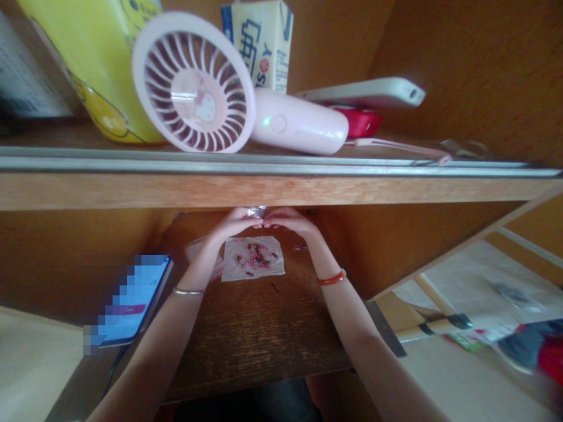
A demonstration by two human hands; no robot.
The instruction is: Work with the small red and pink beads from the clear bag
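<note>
Shelf overhung desk

A fan lay on the shelf. Below, a white sheet lay on the desk. Just beyond it, left hand and right hand met, both clamped on a shiny piece between them. Beads dotted the sheet.

A small shiny item, silvery or clear, is held between the left hand and right hand; its exact form is indistinct. A thin whitish sheet, roughly square, lies flat on the brown tabletop below them. Small pink and dark pieces are scattered loose across its middle, individual shapes too small to determine.
</note>
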